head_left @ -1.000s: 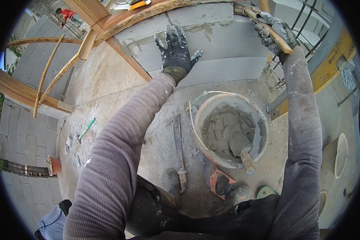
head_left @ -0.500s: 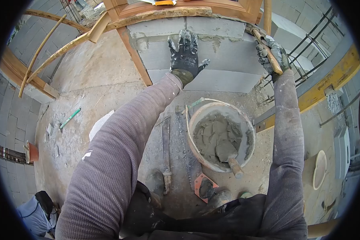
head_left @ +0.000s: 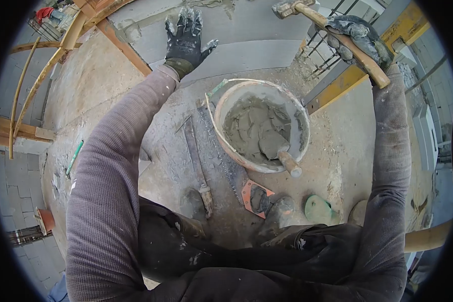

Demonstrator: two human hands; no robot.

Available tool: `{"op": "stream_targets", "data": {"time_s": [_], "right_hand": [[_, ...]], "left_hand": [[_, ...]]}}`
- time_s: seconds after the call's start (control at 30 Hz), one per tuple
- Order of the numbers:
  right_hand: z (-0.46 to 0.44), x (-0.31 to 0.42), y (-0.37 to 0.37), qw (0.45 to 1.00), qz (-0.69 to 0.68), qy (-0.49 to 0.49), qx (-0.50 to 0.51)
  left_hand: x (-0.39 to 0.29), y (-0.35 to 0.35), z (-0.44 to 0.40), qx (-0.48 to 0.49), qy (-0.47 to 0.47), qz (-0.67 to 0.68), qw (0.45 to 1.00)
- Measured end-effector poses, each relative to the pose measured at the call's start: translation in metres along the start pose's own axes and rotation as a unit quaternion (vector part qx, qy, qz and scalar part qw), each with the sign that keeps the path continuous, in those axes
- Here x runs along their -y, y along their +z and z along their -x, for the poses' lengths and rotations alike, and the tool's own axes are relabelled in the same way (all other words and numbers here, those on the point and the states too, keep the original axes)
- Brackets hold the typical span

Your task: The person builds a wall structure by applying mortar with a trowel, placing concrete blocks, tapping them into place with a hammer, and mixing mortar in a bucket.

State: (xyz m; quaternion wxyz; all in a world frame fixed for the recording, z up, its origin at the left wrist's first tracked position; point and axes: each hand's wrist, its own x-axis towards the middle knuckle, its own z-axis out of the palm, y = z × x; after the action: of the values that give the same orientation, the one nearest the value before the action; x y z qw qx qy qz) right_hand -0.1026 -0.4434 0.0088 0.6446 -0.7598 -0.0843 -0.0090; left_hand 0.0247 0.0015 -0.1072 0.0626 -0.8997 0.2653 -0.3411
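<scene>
My left hand [head_left: 184, 45], in a dark glove smeared with mortar, lies spread against the face of the grey block wall [head_left: 246, 27]. My right hand [head_left: 360, 39], gloved too, is wrapped round the wooden handle of a hammer [head_left: 337, 38]. The hammer's head points left, near the right end of the blocks. Below the wall stands a bucket [head_left: 221, 136] of grey mortar [head_left: 251, 123]. A trowel [head_left: 282, 153] rests in the mortar, its wooden handle over the rim.
By my boots lie a handsaw [head_left: 256, 199] with an orange handle and a long mortar-stained blade tool [head_left: 196, 161]. A yellow level [head_left: 347, 90] slants at the right, near steel rebar [head_left: 332, 40]. Wooden boards [head_left: 123, 45] border the wall's left side. A green tool [head_left: 75, 157] lies on the floor.
The view has tipped downward and shifted. My right hand has drawn the hammer away from the block's top corner, bringing its head into view. My left hand stays flat on the wall.
</scene>
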Motion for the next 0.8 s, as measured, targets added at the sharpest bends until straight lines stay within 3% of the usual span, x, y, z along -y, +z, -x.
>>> {"op": "stream_targets", "data": {"time_s": [0.03, 0.07, 0.1, 0.13, 0.17, 0.2, 0.23, 0.27, 0.3, 0.37, 0.47, 0.5, 0.53, 0.57, 0.6, 0.63, 0.67, 0.73, 0.8], "right_hand": [[0.013, 0.0, -0.018, 1.0, 0.001, 0.011, -0.001], [0.025, -0.001, -0.034, 0.971, 0.161, -0.131, 0.123], [0.034, 0.001, -0.041, 0.881, 0.307, -0.266, 0.241], [0.049, 0.013, -0.033, 0.884, 0.305, -0.258, 0.241], [0.073, 0.03, -0.014, 0.955, 0.234, 0.004, 0.18], [0.088, 0.043, 0.007, 0.948, 0.144, 0.263, 0.108], [0.094, 0.049, 0.029, 0.947, 0.139, 0.265, 0.118], [0.097, 0.054, 0.052, 0.934, 0.218, 0.253, 0.124], [0.097, 0.057, 0.07, 0.917, 0.296, 0.238, 0.125], [0.095, 0.049, 0.076, 0.891, 0.374, 0.225, 0.128], [0.106, 0.012, 0.006, 0.933, 0.259, 0.203, 0.146], [0.108, 0.006, -0.014, 0.944, 0.222, 0.193, 0.151], [0.108, 0.007, -0.023, 0.953, 0.184, 0.184, 0.157], [0.111, 0.022, -0.012, 0.948, 0.132, 0.253, 0.143], [0.109, 0.025, -0.016, 0.946, 0.138, 0.255, 0.142], [0.102, 0.028, -0.024, 0.92, 0.206, 0.297, 0.151], [0.099, 0.031, -0.03, 0.887, 0.272, 0.337, 0.159], [0.095, 0.061, -0.009, 0.952, 0.186, 0.213, 0.115], [0.084, 0.094, 0.048, 0.942, 0.222, 0.23, 0.1]], "left_hand": [[0.006, 0.002, 0.011, -0.01, 0.056, -0.003, 0.998], [0.011, 0.01, 0.028, -0.002, 0.057, 0.005, 0.998], [0.015, 0.019, 0.046, 0.037, 0.136, 0.043, 0.989], [0.018, 0.027, 0.061, 0.071, 0.215, 0.08, 0.971], [0.019, 0.032, 0.076, 0.132, 0.244, 0.07, 0.958], [0.018, 0.038, 0.085, 0.137, 0.245, 0.071, 0.957], [0.02, 0.042, 0.098, 0.284, 0.227, 0.088, 0.927], [0.028, 0.044, 0.107, 0.423, 0.203, 0.101, 0.878], [0.035, 0.044, 0.11, 0.428, 0.198, 0.095, 0.877], [0.039, 0.049, 0.119, 0.555, 0.123, 0.144, 0.81], [0.051, 0.068, 0.126, 0.504, 0.052, 0.191, 0.841], [0.053, 0.077, 0.117, 0.53, 0.02, 0.173, 0.83], [0.054, 0.088, 0.102, 0.526, 0.021, 0.18, 0.831], [0.054, 0.098, 0.087, 0.545, 0.045, 0.203, 0.812], [0.053, 0.102, 0.08, 0.561, 0.069, 0.225, 0.793], [0.048, 0.102, 0.085, 0.551, -0.125, 0.417, 0.712], [0.044, 0.105, 0.082, 0.548, -0.124, 0.422, 0.712], [0.018, 0.085, 0.065, 0.481, -0.246, 0.675, 0.502], [-0.019, 0.075, 0.048, 0.492, -0.193, 0.68, 0.509]]}}
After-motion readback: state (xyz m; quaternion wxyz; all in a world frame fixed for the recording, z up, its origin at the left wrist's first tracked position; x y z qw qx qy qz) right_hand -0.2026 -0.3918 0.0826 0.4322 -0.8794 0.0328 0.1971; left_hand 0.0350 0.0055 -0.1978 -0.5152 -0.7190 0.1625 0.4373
